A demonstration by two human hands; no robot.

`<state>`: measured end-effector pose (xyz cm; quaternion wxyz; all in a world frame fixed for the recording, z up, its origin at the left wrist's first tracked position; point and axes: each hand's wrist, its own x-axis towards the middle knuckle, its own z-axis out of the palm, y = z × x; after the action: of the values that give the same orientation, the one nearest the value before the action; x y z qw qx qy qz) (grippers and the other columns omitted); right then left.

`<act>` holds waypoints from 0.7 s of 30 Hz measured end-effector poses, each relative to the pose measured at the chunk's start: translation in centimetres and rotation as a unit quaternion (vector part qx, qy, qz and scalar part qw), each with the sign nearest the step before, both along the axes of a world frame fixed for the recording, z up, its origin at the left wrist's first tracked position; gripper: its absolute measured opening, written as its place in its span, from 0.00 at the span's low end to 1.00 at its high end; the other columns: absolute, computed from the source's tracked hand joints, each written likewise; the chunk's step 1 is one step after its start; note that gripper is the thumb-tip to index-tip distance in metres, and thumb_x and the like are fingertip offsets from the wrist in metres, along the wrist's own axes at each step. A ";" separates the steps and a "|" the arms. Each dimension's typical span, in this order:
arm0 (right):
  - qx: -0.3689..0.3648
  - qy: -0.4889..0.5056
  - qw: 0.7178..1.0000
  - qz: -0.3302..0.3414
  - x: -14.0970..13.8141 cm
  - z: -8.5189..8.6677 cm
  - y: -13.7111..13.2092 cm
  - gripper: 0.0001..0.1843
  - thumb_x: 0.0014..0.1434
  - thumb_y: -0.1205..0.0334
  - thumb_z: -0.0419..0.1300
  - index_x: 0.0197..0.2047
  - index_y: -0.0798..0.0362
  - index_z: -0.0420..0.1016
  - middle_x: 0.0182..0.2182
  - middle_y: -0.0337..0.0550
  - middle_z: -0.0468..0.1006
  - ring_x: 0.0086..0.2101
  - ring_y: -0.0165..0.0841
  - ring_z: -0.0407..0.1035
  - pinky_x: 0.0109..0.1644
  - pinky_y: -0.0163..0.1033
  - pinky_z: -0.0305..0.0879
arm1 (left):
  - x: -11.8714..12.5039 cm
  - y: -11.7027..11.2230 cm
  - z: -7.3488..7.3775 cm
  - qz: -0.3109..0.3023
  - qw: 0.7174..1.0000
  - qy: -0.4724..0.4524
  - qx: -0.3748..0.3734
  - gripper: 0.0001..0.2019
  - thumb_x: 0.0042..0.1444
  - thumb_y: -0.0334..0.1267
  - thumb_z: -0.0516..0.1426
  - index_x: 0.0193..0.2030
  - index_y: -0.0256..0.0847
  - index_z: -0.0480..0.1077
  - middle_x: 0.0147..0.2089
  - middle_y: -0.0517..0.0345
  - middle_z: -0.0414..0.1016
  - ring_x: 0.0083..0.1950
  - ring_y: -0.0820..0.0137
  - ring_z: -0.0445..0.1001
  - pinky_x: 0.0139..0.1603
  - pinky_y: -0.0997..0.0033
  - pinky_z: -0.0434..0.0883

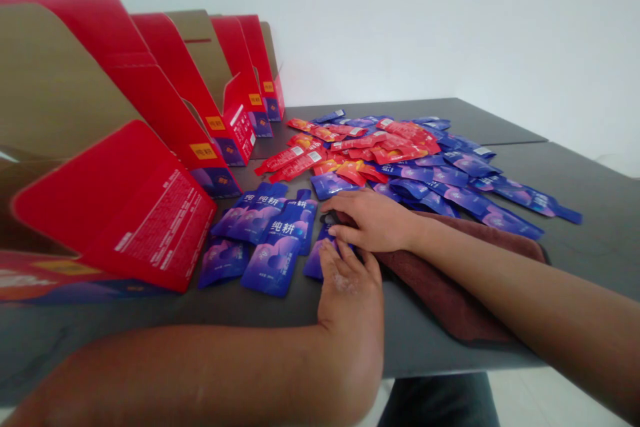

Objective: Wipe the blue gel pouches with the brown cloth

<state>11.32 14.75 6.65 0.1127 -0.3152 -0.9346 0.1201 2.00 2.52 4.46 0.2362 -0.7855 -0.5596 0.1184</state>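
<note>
- A dark grey table top (585,227) is being used as the work surface, with a white wall rising behind it;
- Opened red cartons (200,73) with kraft-brown inner faces are being stood in a row along the table's left side;
- A loose heap of red sachets (360,147) and blue sachets (465,180) is being left spread out beyond the hands;
- A brown towel (450,293) is being pinned to the table beneath the right forearm;
- A smaller group of blue spouted sachets (265,233), printed with Chinese characters, is being laid overlapping between the cartons and the hands;
- The left hand (350,300) is being held low at the table's near edge, and the right hand (375,220) is being curved over from above;
- A blue sachet (316,263) is being reached by both hands, at the right end of the smaller group, partly hidden by them;
- The right fingers (350,230) are being pressed together, and the left fingers (367,260) are being curled inward; whether either set is pinching the sachet cannot be told;
- A light hold at the sachet's edge is being judged best, so that the film is not creased and neighbouring sachets are not disturbed;
</note>
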 end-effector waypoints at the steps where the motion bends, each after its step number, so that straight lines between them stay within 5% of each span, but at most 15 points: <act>1: -0.001 0.000 1.000 0.001 0.0 0.0 0.0 0.21 0.61 0.55 0.56 0.55 0.53 0.70 0.46 0.50 0.77 0.47 0.41 0.70 0.51 0.46 0.62 | 0.0 0.0 0.0 0.000 1.000 0.003 -0.001 0.24 0.59 0.25 0.47 0.62 0.30 0.63 0.58 0.30 0.72 0.56 0.53 0.74 0.58 0.52 0.69; 21: 0.004 0.007 1.000 0.002 0.0 -0.1 0.0 0.21 0.61 0.55 0.56 0.55 0.52 0.71 0.45 0.50 0.77 0.45 0.41 0.70 0.49 0.44 0.63 | -0.1 -0.1 0.1 0.000 1.000 0.024 -0.008 0.24 0.59 0.25 0.46 0.63 0.29 0.62 0.58 0.29 0.71 0.56 0.53 0.74 0.59 0.53 0.69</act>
<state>11.31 14.76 6.59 0.1201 -0.3116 -0.9350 0.1193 1.95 2.45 4.60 0.2431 -0.7845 -0.5526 0.1418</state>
